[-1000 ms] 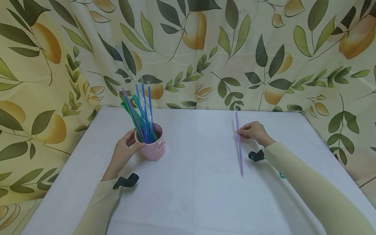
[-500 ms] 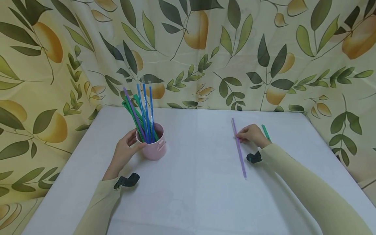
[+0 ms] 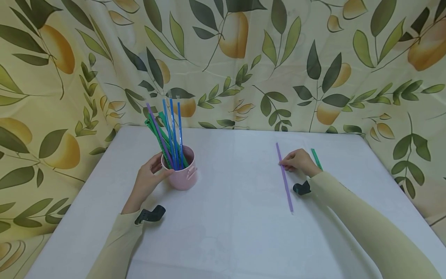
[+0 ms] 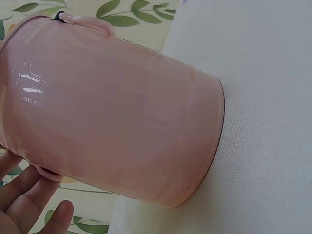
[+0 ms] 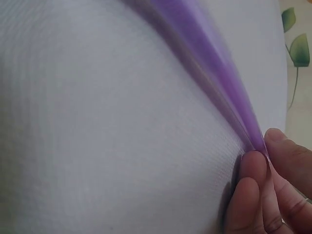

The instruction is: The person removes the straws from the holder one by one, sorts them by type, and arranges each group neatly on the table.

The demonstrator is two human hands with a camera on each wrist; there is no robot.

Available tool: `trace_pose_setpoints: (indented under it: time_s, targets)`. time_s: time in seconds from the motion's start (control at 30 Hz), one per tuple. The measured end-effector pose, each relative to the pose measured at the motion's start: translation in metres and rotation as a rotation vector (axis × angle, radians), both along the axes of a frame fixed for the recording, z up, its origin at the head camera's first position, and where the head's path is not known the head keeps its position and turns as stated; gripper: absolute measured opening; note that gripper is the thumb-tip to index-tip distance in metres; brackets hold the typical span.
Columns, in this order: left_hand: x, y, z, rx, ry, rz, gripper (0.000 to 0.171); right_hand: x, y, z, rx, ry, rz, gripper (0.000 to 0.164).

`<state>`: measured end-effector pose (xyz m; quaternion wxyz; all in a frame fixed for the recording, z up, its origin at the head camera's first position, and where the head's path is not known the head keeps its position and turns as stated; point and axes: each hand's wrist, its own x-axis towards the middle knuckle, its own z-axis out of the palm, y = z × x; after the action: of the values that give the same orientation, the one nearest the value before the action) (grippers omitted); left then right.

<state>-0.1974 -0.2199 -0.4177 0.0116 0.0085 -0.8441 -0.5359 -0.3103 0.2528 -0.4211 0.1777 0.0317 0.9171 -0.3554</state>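
My left hand holds the pink cup at its left side, thumb along the rim. In the left wrist view the fingers reach a small handle loop on the cup's side. Several straws stand in the cup: blue straws, green straws and a purple one. Over on the right, my right hand pinches a purple straw between thumb and fingers, close to the upper part. This straw lies along the white table surface, as the right wrist view also shows.
A green straw lies on the white table just right of my right hand, partly hidden by the sleeve. Behind the table hangs a leaf-and-fruit patterned cloth. Black straps with camera mounts sit on both wrists.
My right hand has come slightly nearer with the purple straw, whose far end has swung a little left. More of the green straw shows. The left hand stays on the cup.
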Motion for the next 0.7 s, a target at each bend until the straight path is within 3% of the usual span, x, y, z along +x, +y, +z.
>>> trace_pose_setpoints:
  time_s: [0.7]
  targets:
    - [0.0014, 0.0003, 0.0013, 0.006, 0.001, -0.010, 0.073, 0.0014, 0.0064, 0.0025, 0.002, -0.017, 0.028, 0.029]
